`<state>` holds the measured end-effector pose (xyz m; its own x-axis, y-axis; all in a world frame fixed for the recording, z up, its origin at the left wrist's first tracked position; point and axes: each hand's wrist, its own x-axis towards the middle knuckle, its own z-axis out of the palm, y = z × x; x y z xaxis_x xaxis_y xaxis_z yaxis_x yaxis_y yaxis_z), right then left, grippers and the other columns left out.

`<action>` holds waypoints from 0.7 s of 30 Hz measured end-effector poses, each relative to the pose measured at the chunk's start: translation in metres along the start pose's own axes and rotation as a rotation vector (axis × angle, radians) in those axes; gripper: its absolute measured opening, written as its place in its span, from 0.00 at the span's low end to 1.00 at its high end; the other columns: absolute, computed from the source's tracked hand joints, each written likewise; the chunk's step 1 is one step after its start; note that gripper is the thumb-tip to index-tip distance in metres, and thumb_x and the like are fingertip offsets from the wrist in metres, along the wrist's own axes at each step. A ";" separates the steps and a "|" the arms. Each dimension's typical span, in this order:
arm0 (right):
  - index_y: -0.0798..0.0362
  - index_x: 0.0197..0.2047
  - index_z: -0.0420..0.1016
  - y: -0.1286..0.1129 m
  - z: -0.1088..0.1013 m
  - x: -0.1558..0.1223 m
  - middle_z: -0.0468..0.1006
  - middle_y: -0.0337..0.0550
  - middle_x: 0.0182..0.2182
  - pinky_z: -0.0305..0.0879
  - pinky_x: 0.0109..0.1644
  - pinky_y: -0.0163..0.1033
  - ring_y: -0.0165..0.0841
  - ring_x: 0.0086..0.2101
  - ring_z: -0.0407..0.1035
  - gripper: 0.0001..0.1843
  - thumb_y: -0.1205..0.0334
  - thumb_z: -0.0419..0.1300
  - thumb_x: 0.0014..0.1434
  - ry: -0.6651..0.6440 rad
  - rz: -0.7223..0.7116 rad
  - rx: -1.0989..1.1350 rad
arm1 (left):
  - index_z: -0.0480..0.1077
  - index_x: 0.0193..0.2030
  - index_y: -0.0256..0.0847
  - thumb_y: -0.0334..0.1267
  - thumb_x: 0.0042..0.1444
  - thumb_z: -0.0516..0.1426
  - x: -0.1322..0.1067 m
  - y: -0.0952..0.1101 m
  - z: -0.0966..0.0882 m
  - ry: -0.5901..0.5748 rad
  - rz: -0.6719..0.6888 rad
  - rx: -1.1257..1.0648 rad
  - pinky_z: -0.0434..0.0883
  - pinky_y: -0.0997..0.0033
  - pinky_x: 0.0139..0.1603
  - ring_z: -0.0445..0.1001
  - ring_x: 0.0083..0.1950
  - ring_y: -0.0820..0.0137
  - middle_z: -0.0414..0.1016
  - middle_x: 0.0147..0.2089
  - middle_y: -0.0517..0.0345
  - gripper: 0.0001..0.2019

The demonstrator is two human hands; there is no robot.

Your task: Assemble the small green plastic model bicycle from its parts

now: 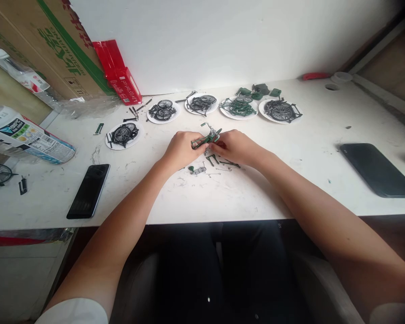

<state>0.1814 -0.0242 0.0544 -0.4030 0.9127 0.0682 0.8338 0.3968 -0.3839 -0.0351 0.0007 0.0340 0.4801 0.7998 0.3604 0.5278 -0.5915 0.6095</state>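
Note:
Over the middle of the white table, both my hands hold a small green model bicycle frame [207, 138] with silver handlebars on top. My left hand [185, 146] pinches its left end, fingers closed. My right hand [235, 145] grips the side near the handlebars, its fingertips partly hidden behind the frame. Just below my hands lie loose small parts: green pieces [212, 159], a silver spring-like part with a green saddle-shaped piece [197, 170], and several thin metal rods.
Paper plates of model bicycle parts [164, 111] line the back, one with green frames [239, 108]. A phone [88, 191] lies left, a black tablet-like slab [380, 168] right. A white bottle [30, 135], a red box [124, 83] and a cardboard carton [54, 49] stand at left.

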 end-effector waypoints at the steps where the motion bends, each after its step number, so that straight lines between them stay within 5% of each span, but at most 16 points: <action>1: 0.54 0.34 0.76 0.000 0.000 0.000 0.78 0.47 0.29 0.51 0.35 0.40 0.34 0.28 0.64 0.15 0.57 0.56 0.71 0.000 0.002 -0.002 | 0.73 0.28 0.39 0.40 0.61 0.63 0.000 0.000 0.000 -0.001 0.001 0.001 0.59 0.69 0.32 0.62 0.31 0.71 0.67 0.26 0.60 0.11; 21: 0.54 0.36 0.77 0.000 0.000 0.000 0.75 0.46 0.26 0.51 0.34 0.41 0.35 0.27 0.63 0.16 0.55 0.56 0.72 -0.004 -0.002 -0.032 | 0.71 0.26 0.40 0.40 0.61 0.63 0.000 0.003 -0.002 -0.015 0.020 0.025 0.57 0.68 0.32 0.60 0.30 0.70 0.65 0.25 0.60 0.13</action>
<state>0.1814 -0.0246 0.0540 -0.4057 0.9117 0.0654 0.8449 0.4013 -0.3537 -0.0347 -0.0005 0.0369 0.5010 0.7864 0.3613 0.5351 -0.6096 0.5848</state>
